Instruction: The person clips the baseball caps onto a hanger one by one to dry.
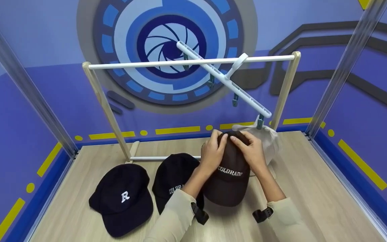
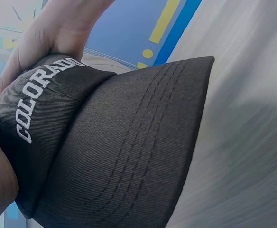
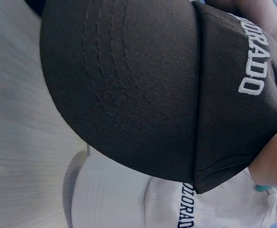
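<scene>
Both hands hold a dark brown baseball cap (image 1: 228,188) with white COLORADO lettering, brim down, above the table. My left hand (image 1: 212,153) grips the crown's left side and my right hand (image 1: 252,151) its right side, thumbs near each other at the top. Just behind hangs a white cap (image 1: 270,143), held by a dark green clip (image 1: 260,121) at the low end of a white clip hanger (image 1: 227,80). In the right wrist view, the white cap (image 3: 119,194) also bears COLORADO in dark letters. The hanger tilts down to the right on its hook.
A wooden rack with a white rail (image 1: 146,64) carries the hanger. More green clips (image 1: 235,100) dangle along it. On the table (image 1: 314,188) at left lie a black cap with an R (image 1: 123,198) and another black COLORADO cap (image 1: 173,174), partly behind the left arm.
</scene>
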A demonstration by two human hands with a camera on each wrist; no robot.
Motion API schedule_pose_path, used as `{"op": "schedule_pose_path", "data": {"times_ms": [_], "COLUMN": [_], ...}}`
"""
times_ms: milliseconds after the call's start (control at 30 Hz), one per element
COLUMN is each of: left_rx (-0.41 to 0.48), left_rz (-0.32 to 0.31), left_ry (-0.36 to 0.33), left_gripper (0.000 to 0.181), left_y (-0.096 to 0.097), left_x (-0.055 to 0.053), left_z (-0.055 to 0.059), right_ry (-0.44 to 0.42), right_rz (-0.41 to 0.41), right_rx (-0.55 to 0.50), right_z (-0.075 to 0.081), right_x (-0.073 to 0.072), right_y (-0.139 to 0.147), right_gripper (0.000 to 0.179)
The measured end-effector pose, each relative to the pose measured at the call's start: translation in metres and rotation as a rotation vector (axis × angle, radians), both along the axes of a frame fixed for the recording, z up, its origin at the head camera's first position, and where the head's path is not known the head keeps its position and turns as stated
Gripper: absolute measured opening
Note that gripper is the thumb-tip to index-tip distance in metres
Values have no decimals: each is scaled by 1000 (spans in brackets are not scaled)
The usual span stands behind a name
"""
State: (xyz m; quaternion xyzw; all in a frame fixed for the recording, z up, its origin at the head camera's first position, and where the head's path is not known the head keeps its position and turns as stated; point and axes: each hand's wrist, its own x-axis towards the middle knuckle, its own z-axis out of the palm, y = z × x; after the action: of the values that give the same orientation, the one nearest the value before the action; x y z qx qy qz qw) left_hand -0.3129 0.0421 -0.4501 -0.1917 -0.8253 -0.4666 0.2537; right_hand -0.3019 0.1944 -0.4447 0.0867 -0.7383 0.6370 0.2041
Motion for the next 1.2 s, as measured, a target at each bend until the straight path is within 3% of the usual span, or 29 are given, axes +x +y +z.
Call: {"op": "schedule_pose_path", "data": {"times_ms": [300,600,933,1200], "left_rx": [-11,-13,-34,-37], "left_rz": [38,50,48,47], "left_ry": [11,-4,24,52], "left_gripper": [24,24,24,23], "left_y": [2,2,3,4], "left_x": [-2,-2,-6,-7], "left_z": [2,2,7,10], "right_ry": [41,3,-24,-8], "right_rz": [15,13,6,11], "right_rx": [-35,-75,-80,-101], "right_z": [-1,-1,30,31], "right_x": [-1,-2,18,17], "right_y": [-1,-4,-11,-10], "right_gripper": [22,22,24,23]}}
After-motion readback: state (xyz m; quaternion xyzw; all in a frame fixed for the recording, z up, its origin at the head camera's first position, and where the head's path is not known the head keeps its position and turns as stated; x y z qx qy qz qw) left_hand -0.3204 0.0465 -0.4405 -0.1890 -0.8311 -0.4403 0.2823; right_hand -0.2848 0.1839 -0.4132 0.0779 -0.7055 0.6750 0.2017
